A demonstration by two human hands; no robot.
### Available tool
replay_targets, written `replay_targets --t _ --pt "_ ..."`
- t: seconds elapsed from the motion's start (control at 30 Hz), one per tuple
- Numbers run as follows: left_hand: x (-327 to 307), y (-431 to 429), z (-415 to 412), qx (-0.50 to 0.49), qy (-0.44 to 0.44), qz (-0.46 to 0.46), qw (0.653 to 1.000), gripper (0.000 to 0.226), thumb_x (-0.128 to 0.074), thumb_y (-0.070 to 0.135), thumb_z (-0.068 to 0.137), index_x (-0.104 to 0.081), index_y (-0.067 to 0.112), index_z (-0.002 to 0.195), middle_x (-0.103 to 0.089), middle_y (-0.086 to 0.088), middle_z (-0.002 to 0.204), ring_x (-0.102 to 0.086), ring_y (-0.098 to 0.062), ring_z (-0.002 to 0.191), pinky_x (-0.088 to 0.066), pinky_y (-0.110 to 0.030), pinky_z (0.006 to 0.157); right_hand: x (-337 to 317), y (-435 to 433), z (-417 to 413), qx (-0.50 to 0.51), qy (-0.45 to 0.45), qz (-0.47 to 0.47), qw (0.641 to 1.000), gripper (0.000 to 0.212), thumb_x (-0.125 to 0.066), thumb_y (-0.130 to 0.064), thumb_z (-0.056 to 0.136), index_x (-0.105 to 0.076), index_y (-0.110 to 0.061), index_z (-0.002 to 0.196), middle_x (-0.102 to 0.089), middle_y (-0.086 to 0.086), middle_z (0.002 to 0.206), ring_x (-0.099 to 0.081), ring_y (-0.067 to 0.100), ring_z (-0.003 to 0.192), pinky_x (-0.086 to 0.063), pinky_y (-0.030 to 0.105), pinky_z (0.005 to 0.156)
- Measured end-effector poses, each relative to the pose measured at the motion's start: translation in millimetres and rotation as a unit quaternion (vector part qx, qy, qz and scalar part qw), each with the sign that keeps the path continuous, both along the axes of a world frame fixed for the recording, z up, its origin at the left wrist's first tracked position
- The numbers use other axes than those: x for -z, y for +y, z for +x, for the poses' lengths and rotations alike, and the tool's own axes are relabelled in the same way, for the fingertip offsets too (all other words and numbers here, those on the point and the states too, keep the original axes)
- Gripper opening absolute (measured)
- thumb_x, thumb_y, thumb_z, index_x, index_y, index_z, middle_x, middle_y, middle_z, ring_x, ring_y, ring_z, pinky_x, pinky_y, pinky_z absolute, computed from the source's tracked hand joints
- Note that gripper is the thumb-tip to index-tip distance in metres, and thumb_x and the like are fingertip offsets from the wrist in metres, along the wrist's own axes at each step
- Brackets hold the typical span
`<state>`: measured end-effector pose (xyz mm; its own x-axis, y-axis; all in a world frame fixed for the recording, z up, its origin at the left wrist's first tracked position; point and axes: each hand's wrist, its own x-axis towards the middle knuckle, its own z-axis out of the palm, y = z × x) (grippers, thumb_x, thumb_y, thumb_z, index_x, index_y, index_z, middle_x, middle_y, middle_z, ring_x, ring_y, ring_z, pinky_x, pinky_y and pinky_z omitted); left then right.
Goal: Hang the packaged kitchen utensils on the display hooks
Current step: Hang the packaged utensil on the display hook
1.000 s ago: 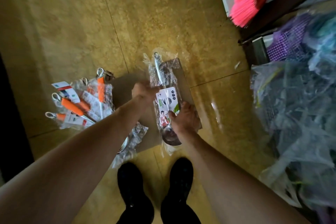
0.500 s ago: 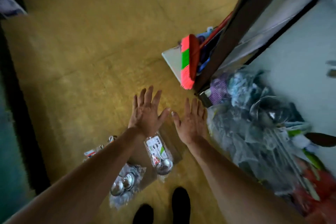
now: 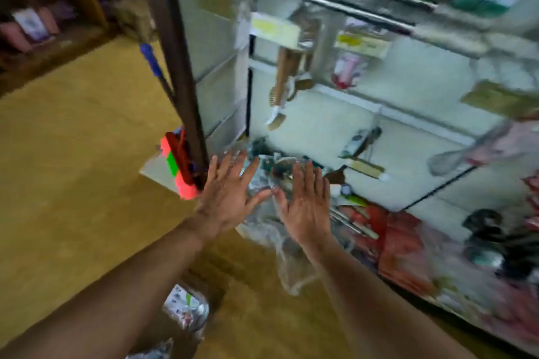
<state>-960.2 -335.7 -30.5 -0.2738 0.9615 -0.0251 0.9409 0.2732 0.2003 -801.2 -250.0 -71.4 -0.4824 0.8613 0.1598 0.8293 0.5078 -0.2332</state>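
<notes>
The left hand [image 3: 226, 198] and the right hand [image 3: 304, 207] are hovering side by side, fingers spreading wide, holding nothing, before the pale display panel [image 3: 320, 131] at the far right. The clear-wrapped packaged utensil with a white card [image 3: 186, 310] is lying on the yellow-brown floor [image 3: 73, 183], near, beside the left forearm. This is looking like a gap between picks: the next move is calling for reaching down, pinching that pack's top, then finding a free hook, which the blur is hiding
</notes>
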Motion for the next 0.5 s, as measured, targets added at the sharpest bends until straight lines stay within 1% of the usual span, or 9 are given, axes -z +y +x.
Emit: replay_targets --t 0.07,0.17,0.2,0.27,0.3,0.33,0.4,0.43,0.5 --pt "-4.9 28.5 54.6 0.052 0.003 -0.008 0.999 0.086 -0.015 0.075 0.092 -0.045 0.018 0.148 -0.042 -0.015 0.153 -0.037 -0.038 0.141 -0.027 -0.062 0.115 -9.8 15.2 63.4 0.037 -0.004 -0.014 0.999 0.074 -0.028 -0.061 0.096 -0.041 -0.011 0.148 -0.039 0.019 0.153 -0.036 0.038 0.141 -0.032 0.055 0.114" --pt "-5.1 64.5 154.2 0.126 0.001 0.002 0.992 0.088 -0.010 0.076 0.091 -0.041 0.019 0.151 -0.038 -0.016 0.156 -0.032 -0.040 0.144 -0.024 -0.061 0.117 -12.4 29.8 176.3 0.089 -0.013 -0.034 0.995 0.077 -0.018 -0.063 0.096 -0.030 -0.014 0.154 -0.026 0.016 0.160 -0.024 0.037 0.147 -0.022 0.054 0.119" --pt "-4.2 73.8 191.4 0.148 -0.005 0.000 0.989 0.090 -0.008 0.077 0.090 -0.039 0.020 0.152 -0.035 -0.016 0.157 -0.029 -0.039 0.146 -0.023 -0.060 0.117 -9.9 31.8 217.5 0.110 -0.010 -0.036 0.993 0.075 -0.019 -0.062 0.097 -0.028 -0.015 0.154 -0.025 0.016 0.160 -0.022 0.036 0.148 -0.019 0.053 0.120" --pt "-0.9 90.7 269.9 0.193 -0.010 0.003 0.981 0.092 -0.006 0.079 0.088 -0.036 0.022 0.153 -0.032 -0.014 0.159 -0.024 -0.037 0.148 -0.021 -0.059 0.118 -6.8 32.2 304.0 0.166 0.003 -0.033 0.986 0.071 -0.027 -0.061 0.098 -0.032 -0.015 0.152 -0.031 0.016 0.158 -0.027 0.037 0.146 -0.021 0.052 0.119" --pt "0.1 97.8 311.6 0.214 -0.015 0.005 0.977 0.093 -0.007 0.080 0.087 -0.037 0.022 0.153 -0.032 -0.013 0.159 -0.024 -0.036 0.148 -0.022 -0.058 0.119 -7.1 31.3 349.5 0.191 0.001 -0.033 0.981 0.072 -0.027 -0.061 0.097 -0.031 -0.015 0.153 -0.031 0.016 0.158 -0.027 0.036 0.146 -0.021 0.052 0.119" --pt "-1.6 103.8 353.6 0.232 -0.023 0.002 0.972 0.095 -0.007 0.081 0.086 -0.036 0.022 0.153 -0.033 -0.013 0.159 -0.026 -0.036 0.147 -0.022 -0.056 0.119 -8.0 30.8 395.0 0.212 -0.009 -0.040 0.976 0.074 -0.024 -0.061 0.097 -0.025 -0.015 0.155 -0.026 0.015 0.160 -0.022 0.036 0.148 -0.019 0.052 0.120" --pt "-8.8 115.3 436.2 0.263 -0.033 0.001 0.964 0.094 -0.008 0.082 0.084 -0.035 0.023 0.153 -0.032 -0.012 0.159 -0.028 -0.035 0.146 -0.023 -0.052 0.120 -12.3 31.2 482.9 0.254 -0.029 -0.061 0.965 0.076 -0.018 -0.064 0.097 -0.010 -0.019 0.158 -0.011 0.013 0.164 -0.008 0.032 0.151 -0.008 0.050 0.122" --pt "-14.3 119.9 475.1 0.279 -0.035 0.004 0.960 0.092 -0.011 0.080 0.085 -0.034 0.024 0.153 -0.032 -0.011 0.159 -0.029 -0.035 0.145 -0.023 -0.050 0.119 -17.9 30.7 522.9 0.279 -0.023 -0.067 0.958 0.076 -0.016 -0.065 0.097 -0.007 -0.021 0.158 -0.007 0.011 0.165 -0.005 0.031 0.151 -0.004 0.049 0.122" --pt "-23.0 130.2 546.9 0.310 -0.033 0.009 0.950 0.088 -0.013 0.076 0.085 -0.033 0.025 0.153 -0.033 -0.010 0.158 -0.030 -0.033 0.144 -0.025 -0.047 0.118 -29.4 27.8 594.9 0.325 -0.008 -0.055 0.944 0.077 -0.012 -0.067 0.096 -0.009 -0.021 0.158 -0.010 0.011 0.165 -0.007 0.032 0.151 -0.004 0.049 0.122"
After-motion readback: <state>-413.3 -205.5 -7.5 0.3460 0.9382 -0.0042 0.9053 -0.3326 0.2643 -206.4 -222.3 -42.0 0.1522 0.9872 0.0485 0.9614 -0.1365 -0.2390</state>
